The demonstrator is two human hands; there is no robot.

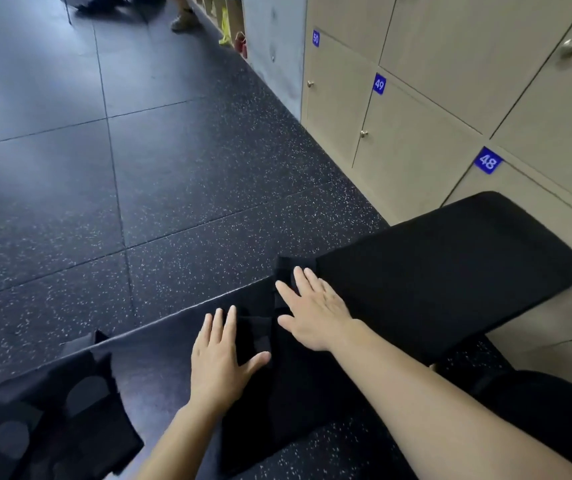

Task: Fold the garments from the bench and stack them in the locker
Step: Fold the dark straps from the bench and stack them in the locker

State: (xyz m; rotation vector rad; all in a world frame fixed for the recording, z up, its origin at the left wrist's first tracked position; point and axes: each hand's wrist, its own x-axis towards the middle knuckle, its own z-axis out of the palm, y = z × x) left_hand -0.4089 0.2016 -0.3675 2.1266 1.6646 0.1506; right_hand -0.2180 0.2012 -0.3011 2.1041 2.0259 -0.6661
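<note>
While both palms press flat, fingers straight and gripping nothing, the left hand (215, 368) and right hand (315, 313) rest on a black garment (257, 327) on the black bench (451, 271). Its long axis runs from 7 to 1 o'clock. A second dark garment (52, 420) lies at 8 o'clock. The speckled rubber floor (139, 168) lies at 11 o'clock, with beige lockers (416, 157) 48, 49 and 50 at 2 o'clock.

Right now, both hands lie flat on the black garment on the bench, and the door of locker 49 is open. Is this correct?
Not quite: the head view shows the door of locker 49 shut, not open. The rest holds: the left hand and right hand lie flat on the black garment on the bench.
</note>
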